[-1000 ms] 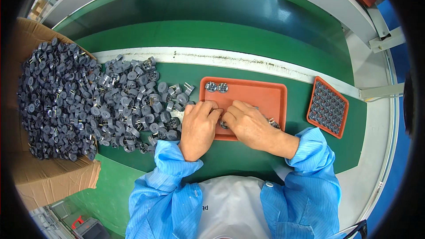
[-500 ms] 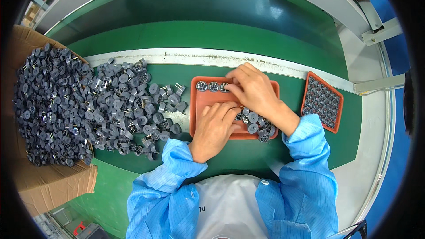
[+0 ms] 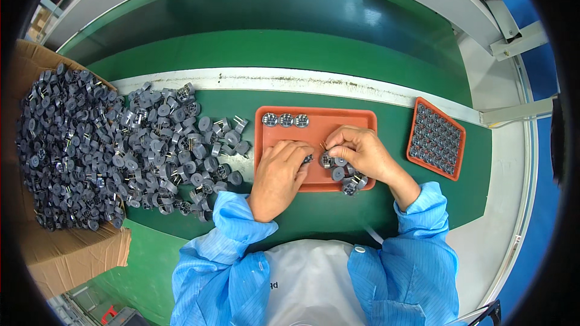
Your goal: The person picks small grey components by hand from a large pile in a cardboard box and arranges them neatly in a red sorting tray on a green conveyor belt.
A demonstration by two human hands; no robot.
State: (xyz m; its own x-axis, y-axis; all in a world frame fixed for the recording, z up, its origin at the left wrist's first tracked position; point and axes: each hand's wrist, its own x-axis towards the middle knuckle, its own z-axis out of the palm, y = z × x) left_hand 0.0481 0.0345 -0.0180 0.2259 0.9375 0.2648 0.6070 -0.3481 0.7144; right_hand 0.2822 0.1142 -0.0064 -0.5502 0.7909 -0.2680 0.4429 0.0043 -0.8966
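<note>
Green worktop (image 3: pixel 338 217) across the middle; cardboard box (image 3: pixel 78 253) of grey parts (image 3: pixel 72 145) at frame left; orange tray (image 3: pixel 275 136) at centre; smaller tray (image 3: pixel 461 152), filled, at right; left hand (image 3: pixel 277 176), fingertips closed on a round part (image 3: pixel 308 159); right hand (image 3: pixel 365 154) curled at loose parts (image 3: pixel 338 173), grip impossible to tell; three parts (image 3: pixel 286 121) lined up in the centre tray's upper left.

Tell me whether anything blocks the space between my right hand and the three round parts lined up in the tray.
Nothing visible does: only bare tray lies between the right hand and the three round parts. The left hand is off that line, nearer the body.
</note>
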